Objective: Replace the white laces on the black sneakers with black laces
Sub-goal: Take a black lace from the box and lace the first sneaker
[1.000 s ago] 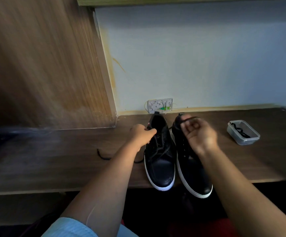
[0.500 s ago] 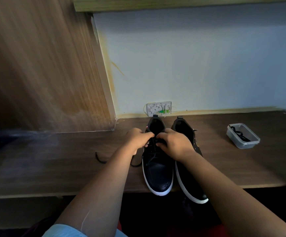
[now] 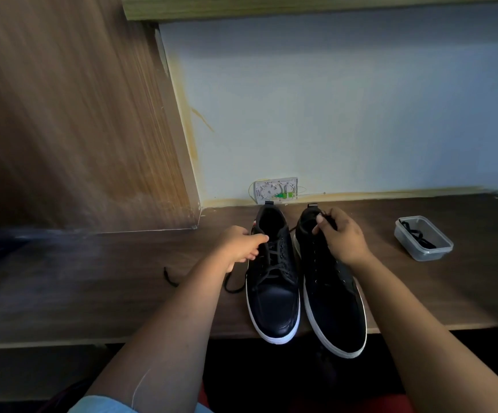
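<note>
Against a pale wall, two black sneakers (image 3: 301, 281) sat on the table (image 3: 92, 278), left hand (image 3: 239, 244) gripping the left shoe's collar, right hand (image 3: 338, 235) fingers pinching a black lace (image 3: 326, 217), best drawn evenly taut.

Bare forearms — a light-blue sleeve (image 3: 101, 405) at bottom.

Both hands reach forward, left (image 3: 239, 245) and right (image 3: 340, 235), fingers curled, pinching.

White wall socket plate (image 3: 276, 190) above the wooden desk (image 3: 92, 281)
</note>
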Action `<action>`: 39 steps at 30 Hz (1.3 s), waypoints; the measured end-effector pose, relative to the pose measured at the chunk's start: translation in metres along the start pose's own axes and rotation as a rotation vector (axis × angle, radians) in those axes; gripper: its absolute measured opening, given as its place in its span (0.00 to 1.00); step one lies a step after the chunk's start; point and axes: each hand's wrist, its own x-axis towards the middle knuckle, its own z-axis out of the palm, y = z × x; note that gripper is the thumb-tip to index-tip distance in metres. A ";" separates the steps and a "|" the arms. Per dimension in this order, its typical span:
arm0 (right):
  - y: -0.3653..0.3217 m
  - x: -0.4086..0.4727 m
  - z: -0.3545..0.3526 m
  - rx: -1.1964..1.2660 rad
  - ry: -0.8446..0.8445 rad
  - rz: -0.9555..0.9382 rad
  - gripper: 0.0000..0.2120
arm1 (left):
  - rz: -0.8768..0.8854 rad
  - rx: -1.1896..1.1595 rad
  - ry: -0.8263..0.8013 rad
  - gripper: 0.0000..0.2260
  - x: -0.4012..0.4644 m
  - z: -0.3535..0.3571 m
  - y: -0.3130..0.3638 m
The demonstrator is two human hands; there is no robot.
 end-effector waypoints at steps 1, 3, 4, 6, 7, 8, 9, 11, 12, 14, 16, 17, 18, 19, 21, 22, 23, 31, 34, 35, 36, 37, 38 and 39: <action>-0.001 -0.001 0.002 0.014 0.023 0.003 0.07 | 0.011 0.050 -0.037 0.16 -0.001 -0.002 0.000; -0.002 -0.002 0.005 0.059 0.067 0.013 0.07 | 0.039 0.174 -0.130 0.15 -0.003 -0.007 -0.003; -0.003 -0.003 0.006 0.097 0.078 0.021 0.07 | 0.062 0.232 -0.165 0.14 -0.005 -0.009 -0.005; -0.006 -0.007 0.010 0.141 0.072 0.013 0.07 | 0.104 0.334 -0.206 0.12 -0.007 -0.010 -0.010; -0.007 -0.010 0.012 0.132 0.051 -0.013 0.07 | 0.120 0.379 -0.212 0.11 -0.008 -0.010 -0.011; -0.008 -0.013 0.012 0.105 0.005 -0.060 0.07 | 0.136 0.424 -0.215 0.10 -0.010 -0.009 -0.012; -0.010 -0.016 0.012 0.062 -0.080 -0.119 0.07 | 0.146 0.465 -0.218 0.07 -0.011 -0.009 -0.011; -0.015 -0.023 0.010 -0.042 -0.361 -0.205 0.05 | 0.141 0.490 -0.231 0.03 -0.015 -0.011 -0.007; -0.018 -0.026 0.010 -0.104 -0.493 -0.212 0.03 | 0.131 0.469 -0.235 0.03 -0.018 -0.013 -0.003; -0.019 -0.031 0.015 -0.256 -0.528 -0.268 0.09 | 0.121 0.376 -0.241 0.06 -0.028 -0.021 0.008; -0.021 -0.033 0.026 -0.333 -0.335 -0.371 0.18 | 0.163 0.253 -0.247 0.10 -0.038 -0.028 0.018; -0.022 -0.035 0.032 -0.311 -0.273 -0.408 0.20 | 0.199 0.202 -0.248 0.11 -0.043 -0.031 0.022; -0.026 -0.038 0.038 -0.259 -0.251 -0.442 0.20 | 0.237 0.164 -0.254 0.12 -0.048 -0.033 0.026; -0.027 -0.039 0.043 -0.198 -0.252 -0.466 0.18 | 0.273 0.127 -0.266 0.12 -0.052 -0.033 0.029; -0.033 -0.043 0.049 -0.119 -0.232 -0.494 0.07 | 0.316 0.020 -0.285 0.11 -0.060 -0.035 0.034; -0.034 -0.043 0.051 -0.094 -0.213 -0.480 0.05 | 0.326 -0.059 -0.283 0.11 -0.064 -0.038 0.037; -0.034 -0.044 0.052 -0.077 -0.188 -0.447 0.07 | 0.331 -0.165 -0.276 0.11 -0.066 -0.042 0.040; -0.025 -0.033 0.038 -0.180 -0.079 -0.299 0.15 | 0.365 -0.688 -0.259 0.11 -0.072 -0.065 0.047; -0.042 -0.038 0.042 -0.142 -0.049 -0.491 0.18 | 0.350 -0.517 -0.264 0.15 -0.072 -0.047 0.046; -0.049 -0.041 0.043 -0.128 -0.021 -0.537 0.14 | 0.355 -0.485 -0.282 0.16 -0.072 -0.043 0.047; -0.053 -0.043 0.043 -0.120 0.016 -0.565 0.10 | 0.359 -0.475 -0.291 0.16 -0.073 -0.042 0.049; -0.054 -0.043 0.041 -0.119 0.050 -0.569 0.06 | 0.360 -0.495 -0.295 0.16 -0.072 -0.043 0.050; -0.052 -0.042 0.039 -0.127 0.075 -0.554 0.05 | 0.357 -0.543 -0.304 0.15 -0.072 -0.045 0.051; -0.047 -0.040 0.037 -0.146 0.083 -0.528 0.06 | 0.353 -0.616 -0.322 0.15 -0.073 -0.050 0.052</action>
